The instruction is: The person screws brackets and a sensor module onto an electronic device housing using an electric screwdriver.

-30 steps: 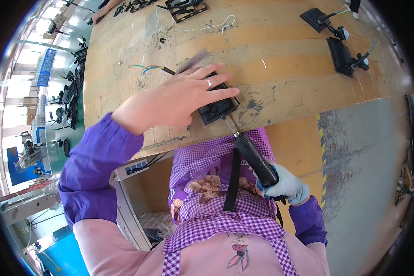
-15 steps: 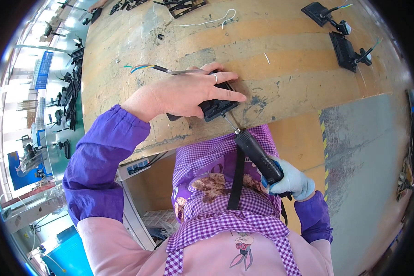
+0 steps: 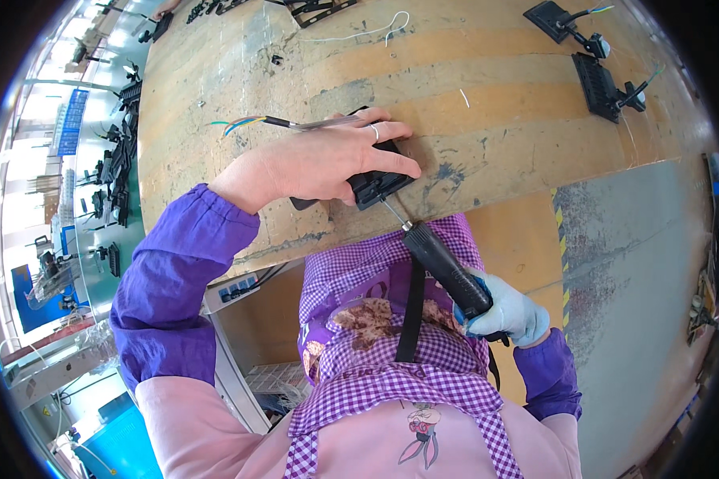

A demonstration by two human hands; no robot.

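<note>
My bare left hand (image 3: 331,160), with a ring on one finger, grips a black floodlight (image 3: 371,190) near the table's front edge and covers much of it. A grey cable (image 3: 276,120) passes over that hand, ending in blue, green and yellow bared wires on the left. In a pale glove, my right hand (image 3: 516,313) is closed round the handle of a black electric screwdriver (image 3: 447,267). Its slim bit (image 3: 395,212) points up and left and meets the floodlight's near edge. Whether a screw sits under the tip cannot be made out.
Two more black floodlights (image 3: 545,20) (image 3: 595,86) with round sensors lie at the table's far right. Black brackets (image 3: 321,11) and a white string (image 3: 359,37) are at the back. Left of the wooden table (image 3: 487,80), a green bench (image 3: 104,275) carries several black parts.
The screwdriver's front end has shifted very slightly left along with the floodlight's near edge. Both hands keep their hold.
</note>
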